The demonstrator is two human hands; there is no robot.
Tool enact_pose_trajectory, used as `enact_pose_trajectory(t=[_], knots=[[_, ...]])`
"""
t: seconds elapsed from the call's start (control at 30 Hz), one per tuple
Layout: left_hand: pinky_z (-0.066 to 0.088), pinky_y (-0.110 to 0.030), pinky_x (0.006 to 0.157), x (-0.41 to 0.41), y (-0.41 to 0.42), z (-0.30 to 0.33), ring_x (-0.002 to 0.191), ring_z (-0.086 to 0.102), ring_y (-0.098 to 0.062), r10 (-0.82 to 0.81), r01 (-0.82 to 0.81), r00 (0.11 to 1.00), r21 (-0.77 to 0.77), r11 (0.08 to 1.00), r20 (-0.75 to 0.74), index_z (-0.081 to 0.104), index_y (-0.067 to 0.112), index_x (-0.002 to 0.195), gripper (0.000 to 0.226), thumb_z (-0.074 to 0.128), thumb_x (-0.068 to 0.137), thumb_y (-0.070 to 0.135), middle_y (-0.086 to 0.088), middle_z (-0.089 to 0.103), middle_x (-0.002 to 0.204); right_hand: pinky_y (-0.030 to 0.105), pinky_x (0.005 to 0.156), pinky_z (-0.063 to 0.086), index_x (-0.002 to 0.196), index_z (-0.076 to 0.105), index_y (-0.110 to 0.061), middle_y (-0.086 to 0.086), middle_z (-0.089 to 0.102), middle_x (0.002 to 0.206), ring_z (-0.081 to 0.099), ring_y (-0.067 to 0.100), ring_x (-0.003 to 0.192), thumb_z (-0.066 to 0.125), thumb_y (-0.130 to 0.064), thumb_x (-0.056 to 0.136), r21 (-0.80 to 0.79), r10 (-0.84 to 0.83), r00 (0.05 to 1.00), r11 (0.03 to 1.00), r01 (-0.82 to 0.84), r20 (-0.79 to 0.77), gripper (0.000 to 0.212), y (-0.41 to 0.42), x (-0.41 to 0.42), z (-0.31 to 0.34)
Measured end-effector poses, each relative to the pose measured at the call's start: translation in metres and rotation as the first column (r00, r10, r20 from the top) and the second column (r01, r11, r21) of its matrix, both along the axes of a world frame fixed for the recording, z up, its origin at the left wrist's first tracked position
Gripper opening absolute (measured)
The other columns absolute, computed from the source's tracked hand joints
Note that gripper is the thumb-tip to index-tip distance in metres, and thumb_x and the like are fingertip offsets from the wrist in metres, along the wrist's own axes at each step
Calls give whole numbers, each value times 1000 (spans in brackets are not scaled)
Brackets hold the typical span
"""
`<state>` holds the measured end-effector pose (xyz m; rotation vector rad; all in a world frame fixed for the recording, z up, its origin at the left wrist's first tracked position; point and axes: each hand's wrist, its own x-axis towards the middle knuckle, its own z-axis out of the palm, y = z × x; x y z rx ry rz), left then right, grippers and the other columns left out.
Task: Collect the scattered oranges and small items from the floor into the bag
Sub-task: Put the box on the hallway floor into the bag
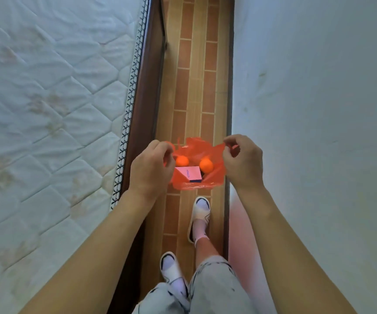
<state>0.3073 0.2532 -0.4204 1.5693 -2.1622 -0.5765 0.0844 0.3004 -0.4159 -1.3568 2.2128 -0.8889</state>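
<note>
On my left lies the mattress [47, 109]. My left hand [150, 171] pinches the bag [196, 186] rim, fingers curled; the open bag hangs over the floor [194, 64], holding two oranges [182, 161] and a box [188, 173]. My right hand [243, 160] pinches the opposite rim beside the wall [319, 87].

A home bedroom: a quilted bare mattress [47, 109] on a dark wooden bed frame [148, 91], a narrow tiled floor [194, 64] strip, a painted wall [319, 87].
</note>
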Motion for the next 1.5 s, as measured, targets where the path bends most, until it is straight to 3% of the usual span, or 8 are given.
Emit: enact_pose_trajectory(t=[0.13,0.3,0.47,0.6,0.77,0.9,1.0,1.5], knots=[[50,-36,58,1,-5,72,72,62,-24,13,-13,1000,-7,1000,4,67,16,90,9,71,84,11,3,64,89,21,76,54,99,74,-15,-3,71,92,63,9,80,65,-5,90,-12,5,1000,1000,-5,-24,16,-5,-1,78],[47,-30,61,-4,-20,147,73,60,-18,52,-52,998,3,999,-27,67,19,88,11,71,83,10,6,64,87,29,73,56,94,73,-16,-6,69,85,62,10,75,66,-5,88,-33,18,1000,999,-19,-20,15,-16,-3,150],[50,-32,62,-12,-42,201,72,57,-12,92,-93,993,-16,996,-74,66,21,84,14,73,80,9,10,62,82,11,71,48,94,73,-18,-4,72,87,64,9,75,69,-6,91,-66,40,999,997,-40,0,13,-41,-5,197],[52,-33,64,-15,-72,235,71,59,-12,117,-121,989,-43,992,-91,67,21,84,18,75,77,7,10,64,80,4,71,44,95,75,-18,-4,72,87,63,5,75,71,-9,92,-83,95,995,992,-94,11,10,-79,-11,226],[49,-30,66,-12,-116,264,69,57,-11,174,-181,980,-71,981,-96,68,23,83,18,73,76,7,12,64,78,7,68,43,89,74,-18,-3,72,82,64,6,72,70,-11,91,-134,151,988,979,-152,-18,8,-140,-20,253],[53,-33,68,-11,-160,275,71,60,-11,169,-181,978,-88,980,-125,69,23,85,18,73,77,7,12,65,79,15,70,52,89,74,-19,-4,72,83,65,7,74,70,-14,91,-151,142,989,978,-144,-29,8,-182,-22,262],[56,-37,69,-15,-203,276,71,63,-12,158,-178,968,-91,980,-194,69,23,82,18,73,77,6,11,66,77,7,69,46,88,73,-19,-4,71,82,64,6,74,69,-12,90,-154,128,991,979,-132,-36,9,-216,-25,273],[57,-36,68,-53,-409,322,71,64,-11,-123,72,934,-160,985,-336,70,16,84,15,72,80,1,7,68,77,2,65,43,89,74,-15,-3,71,83,65,8,74,66,-5,89,-229,-56,993,973,30,-106,13,-387,-38,345]])
